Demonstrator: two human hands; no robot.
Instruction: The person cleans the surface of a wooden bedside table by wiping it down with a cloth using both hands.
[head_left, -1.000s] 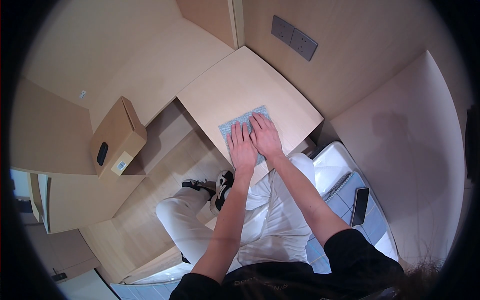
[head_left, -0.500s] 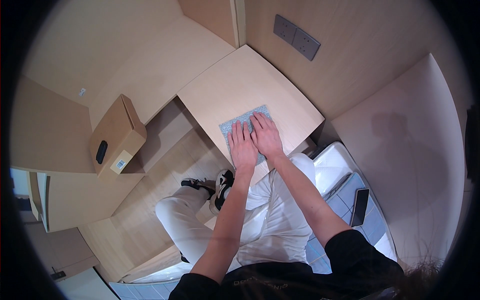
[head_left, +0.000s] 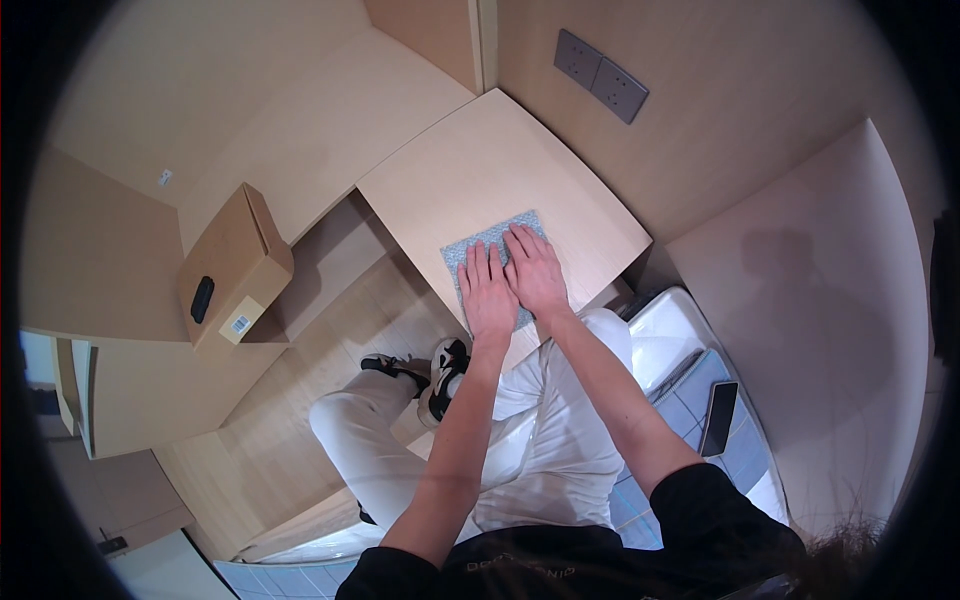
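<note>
A grey-blue patterned cloth [head_left: 463,250] lies spread flat on the pale wooden tabletop [head_left: 500,150], close to its near edge. On its left part rests my left hand [head_left: 488,297], palm down with the fingers stretched out. My right hand [head_left: 537,272] lies flat beside it on the right part, fingers extended toward the far edge of the cloth. The two hands touch or nearly touch along their inner sides. Part of the cloth is hidden beneath them.
A brown cardboard box [head_left: 222,265] with a black object [head_left: 202,299] on it sits on the desk surface at left. Dark wall sockets [head_left: 601,76] are at upper right. A phone [head_left: 719,418] lies on the blue checked bedding [head_left: 650,510] at my right.
The hands and cloth keep their place on the tabletop. The whole view has shifted very slightly.
</note>
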